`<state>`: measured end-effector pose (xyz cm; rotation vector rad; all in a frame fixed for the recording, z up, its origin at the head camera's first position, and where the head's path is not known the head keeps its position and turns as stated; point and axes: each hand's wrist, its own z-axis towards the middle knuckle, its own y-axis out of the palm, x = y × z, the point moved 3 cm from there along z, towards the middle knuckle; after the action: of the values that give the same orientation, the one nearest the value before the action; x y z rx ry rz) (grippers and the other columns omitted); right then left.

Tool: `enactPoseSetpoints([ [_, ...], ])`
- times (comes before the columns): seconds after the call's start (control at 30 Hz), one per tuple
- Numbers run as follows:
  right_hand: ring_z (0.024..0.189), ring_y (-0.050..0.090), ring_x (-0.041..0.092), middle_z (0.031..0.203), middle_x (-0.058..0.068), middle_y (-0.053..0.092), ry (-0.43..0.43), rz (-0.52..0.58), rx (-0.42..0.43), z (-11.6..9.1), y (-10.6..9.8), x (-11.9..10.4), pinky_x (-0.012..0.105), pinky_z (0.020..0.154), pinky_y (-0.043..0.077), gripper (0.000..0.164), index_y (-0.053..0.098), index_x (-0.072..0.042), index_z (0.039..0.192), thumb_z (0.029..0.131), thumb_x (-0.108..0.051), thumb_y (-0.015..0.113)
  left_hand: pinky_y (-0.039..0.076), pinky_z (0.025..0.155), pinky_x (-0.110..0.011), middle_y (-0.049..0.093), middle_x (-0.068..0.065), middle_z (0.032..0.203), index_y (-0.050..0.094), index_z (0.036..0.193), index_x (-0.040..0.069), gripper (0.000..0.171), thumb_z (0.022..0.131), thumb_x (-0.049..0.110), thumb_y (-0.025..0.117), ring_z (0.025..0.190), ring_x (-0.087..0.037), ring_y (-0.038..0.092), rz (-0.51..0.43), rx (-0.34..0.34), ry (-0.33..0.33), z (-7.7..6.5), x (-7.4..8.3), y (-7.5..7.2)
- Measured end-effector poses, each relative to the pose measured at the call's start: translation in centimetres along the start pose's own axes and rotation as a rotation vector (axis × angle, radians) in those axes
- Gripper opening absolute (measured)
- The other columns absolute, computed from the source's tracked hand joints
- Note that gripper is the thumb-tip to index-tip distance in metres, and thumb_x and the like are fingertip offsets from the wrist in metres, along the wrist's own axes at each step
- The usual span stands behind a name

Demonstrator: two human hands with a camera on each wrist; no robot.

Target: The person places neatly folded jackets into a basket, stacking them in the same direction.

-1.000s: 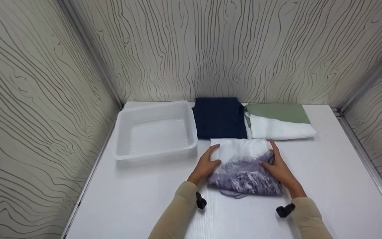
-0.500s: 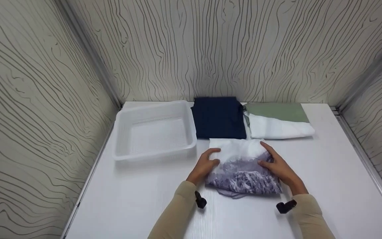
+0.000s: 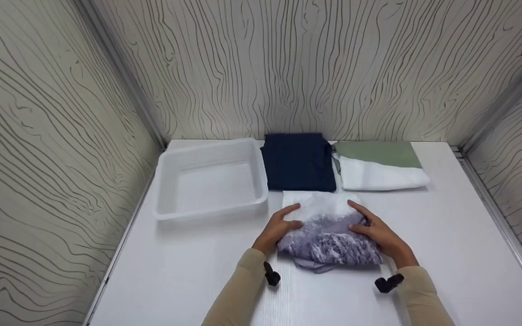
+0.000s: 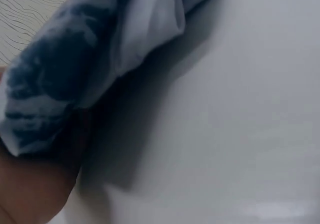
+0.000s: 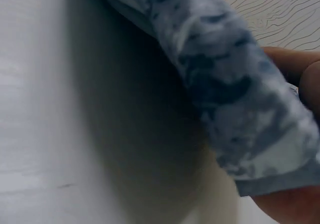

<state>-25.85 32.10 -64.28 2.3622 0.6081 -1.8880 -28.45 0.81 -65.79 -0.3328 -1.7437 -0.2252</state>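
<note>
A folded garment (image 3: 326, 237), white at its far part and printed with purple-grey mountains nearer me, is in the middle of the table in the head view. My left hand (image 3: 275, 228) grips its left side, and my right hand (image 3: 382, 233) grips the right side. On both hands the thumb and a finger show on top of the cloth, while other fingers are hidden by it. In the left wrist view the garment's near edge (image 4: 50, 69) hangs over a dark shadow. The right wrist view shows its thick folded side (image 5: 235, 94) held by the hand (image 5: 295, 204).
A white plastic basket (image 3: 261, 181) stands at the back left of the white table (image 3: 188, 271). Beside it lies a folded navy garment (image 3: 299, 163). Farther right is a folded green and white garment (image 3: 379, 156). Patterned walls (image 3: 288, 68) enclose the back and sides.
My right hand's fingers have shifted inward over the garment's top. The garment has moved slightly left and toward me with both hands; the basket and other clothes have stayed put.
</note>
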Motion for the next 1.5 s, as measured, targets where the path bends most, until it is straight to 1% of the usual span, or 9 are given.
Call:
enactPoseSetpoints([
  [0.1,0.164,-0.005,0.047,0.180,0.018,-0.007,0.005,0.027,-0.008,0.2,0.1,0.3,0.066,0.129,0.013,0.089,0.020,-0.025,0.173,0.102,-0.024,0.073,0.030,0.129,-0.057,0.040,-0.001,0.171,0.055,0.156,0.033,0.072,0.090,0.020,0.082,0.164,-0.033,0.024,-0.021,-0.023,-0.028,-0.2,-0.4,0.0],
  [0.37,0.162,0.014,0.044,0.180,0.018,-0.002,0.005,0.058,0.000,0.4,0.5,0.6,0.056,0.127,0.020,0.090,0.018,-0.026,0.173,0.102,-0.020,0.072,0.025,0.130,-0.060,0.036,0.003,0.173,0.048,0.160,0.038,0.086,0.086,0.007,0.076,0.165,-0.034,0.020,-0.006,-0.011,0.013,-0.1,-0.6,-0.3],
  [0.53,0.163,0.005,0.044,0.180,0.018,-0.003,-0.036,0.078,0.008,0.5,0.6,0.6,0.057,0.128,0.014,0.089,0.019,-0.023,0.173,0.102,-0.014,0.071,0.025,0.130,-0.059,0.035,0.004,0.174,0.046,0.161,0.040,0.089,0.085,0.004,0.075,0.165,-0.034,0.020,-0.006,-0.002,0.028,-0.1,-0.7,-0.6],
  [0.73,0.164,0.007,0.040,0.181,0.013,0.002,-0.069,0.074,0.000,0.7,0.7,0.4,0.024,0.117,0.029,0.084,0.025,-0.024,0.172,0.102,-0.016,0.072,0.023,0.131,-0.057,0.034,0.004,0.174,0.046,0.161,0.040,0.089,0.086,0.002,0.074,0.165,-0.033,0.021,-0.031,0.012,0.038,0.1,-0.6,-0.8],
  [0.93,0.165,0.005,0.040,0.181,0.012,0.006,-0.094,0.079,0.006,0.9,0.4,0.0,0.013,0.113,0.030,0.085,0.026,-0.021,0.171,0.101,-0.015,0.073,0.020,0.133,-0.055,0.033,0.005,0.174,0.047,0.159,0.043,0.087,0.087,0.005,0.076,0.165,-0.029,0.021,-0.053,0.022,0.053,0.2,0.0,-1.0],
  [1.07,0.165,0.003,0.041,0.181,0.013,0.005,-0.127,0.071,0.016,0.8,-0.3,-1.0,0.002,0.103,0.030,0.084,0.025,-0.018,0.171,0.102,-0.013,0.072,0.020,0.133,-0.055,0.033,0.008,0.174,0.043,0.162,0.041,0.086,0.089,0.011,0.078,0.165,-0.028,0.021,0.001,0.012,0.104,0.2,1.2,-1.0],
  [1.33,0.165,0.003,0.040,0.181,0.012,0.004,-0.181,0.054,0.041,0.5,-1.5,-3.6,0.005,0.106,0.030,0.082,0.025,-0.021,0.172,0.103,-0.013,0.070,0.018,0.134,-0.052,0.033,0.014,0.173,0.040,0.164,0.040,0.088,0.090,0.012,0.078,0.166,-0.022,0.018,-0.001,-0.008,0.162,0.4,3.9,-1.1],
  [1.4,0.165,0.003,0.040,0.181,0.011,0.004,-0.180,0.054,0.052,0.5,-1.7,-4.1,0.012,0.112,0.029,0.081,0.025,-0.023,0.172,0.104,-0.014,0.069,0.017,0.134,-0.054,0.031,0.013,0.174,0.039,0.164,0.039,0.088,0.090,0.012,0.078,0.167,-0.023,0.015,-0.028,-0.024,0.171,0.4,4.3,-1.1],
  [1.5,0.166,0.002,0.037,0.181,0.008,0.005,-0.188,0.067,0.069,0.5,-1.8,-4.8,0.035,0.127,0.022,0.080,0.026,-0.025,0.171,0.104,-0.012,0.068,0.017,0.134,-0.055,0.028,0.012,0.175,0.038,0.165,0.039,0.090,0.090,0.012,0.080,0.167,-0.024,0.012,-0.052,-0.030,0.179,0.3,5.0,-1.2],
])
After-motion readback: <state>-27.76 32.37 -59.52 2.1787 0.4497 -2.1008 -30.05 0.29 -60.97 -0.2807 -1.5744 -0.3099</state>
